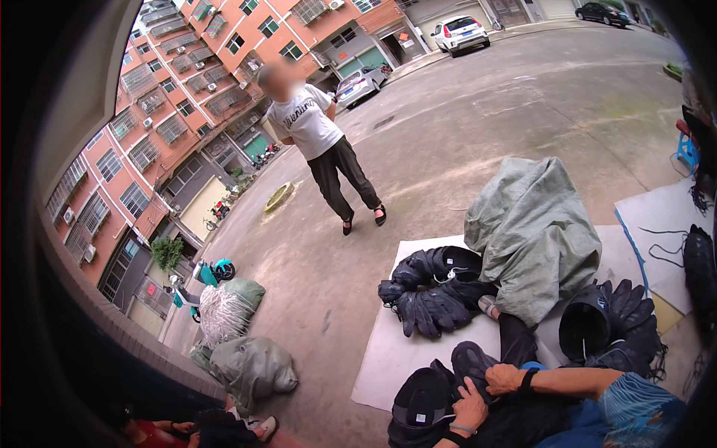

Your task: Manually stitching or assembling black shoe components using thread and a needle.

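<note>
A dark shoe upper (472,360) lies toe-up in front of me at the lower right. My left hand (469,409) grips its near end, with the fingers laid along the dark material. Beside it, my right hand (505,379) is closed in a fist against the upper's right side; whatever is between those fingers is hidden. Another dark shoe upper (420,399) with a small white label stands just left of my left hand. Bundles of similar uppers rest farther off (433,310) and to the right (631,328).
A white sheet (381,351) lies under the bundles. Over it slumps a grey-green sack (534,231). More sacks (254,366) and a turquoise scooter (213,272) stand left. Ahead stands a person (314,134); part of someone in red (149,433) shows lower left.
</note>
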### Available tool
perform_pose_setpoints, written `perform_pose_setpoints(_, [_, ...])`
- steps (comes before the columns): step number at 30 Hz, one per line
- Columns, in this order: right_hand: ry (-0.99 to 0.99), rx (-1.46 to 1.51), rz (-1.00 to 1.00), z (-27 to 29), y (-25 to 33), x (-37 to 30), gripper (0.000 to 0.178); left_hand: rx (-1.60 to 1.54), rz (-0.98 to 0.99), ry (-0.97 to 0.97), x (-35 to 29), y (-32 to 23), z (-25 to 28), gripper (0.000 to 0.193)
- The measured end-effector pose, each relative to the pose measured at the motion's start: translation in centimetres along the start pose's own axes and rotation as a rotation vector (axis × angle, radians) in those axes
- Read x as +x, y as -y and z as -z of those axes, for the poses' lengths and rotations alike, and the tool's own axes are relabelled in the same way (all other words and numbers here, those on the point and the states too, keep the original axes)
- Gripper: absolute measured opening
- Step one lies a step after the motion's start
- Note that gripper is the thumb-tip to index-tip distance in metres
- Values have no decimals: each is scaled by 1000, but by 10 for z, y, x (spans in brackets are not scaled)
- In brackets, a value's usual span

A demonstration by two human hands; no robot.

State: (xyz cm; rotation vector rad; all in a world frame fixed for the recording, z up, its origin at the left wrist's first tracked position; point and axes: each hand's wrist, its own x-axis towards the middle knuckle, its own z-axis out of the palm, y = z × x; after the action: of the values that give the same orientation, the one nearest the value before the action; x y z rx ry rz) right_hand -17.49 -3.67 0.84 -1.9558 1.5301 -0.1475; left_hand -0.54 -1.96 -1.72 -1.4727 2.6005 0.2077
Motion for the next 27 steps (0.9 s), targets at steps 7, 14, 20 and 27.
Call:
perform_pose_setpoints(7, [-9,-61,74,0,-2,-5,44,74,-25,-76,0,-6,-8,97])
perform_pose_setpoints(14, [37,-15,88,-2,-5,-3,41,241,-88,-113,-10,-8,-27,78])
perform_pose_setpoints(20, [48,-84,130,-5,-6,-1,39,-137,-51,56,-12,-4,8,91])
perform_pose_setpoints(27, [49,-44,64,-5,-8,-1,38,-151,-54,146,-11,-11,21,99])
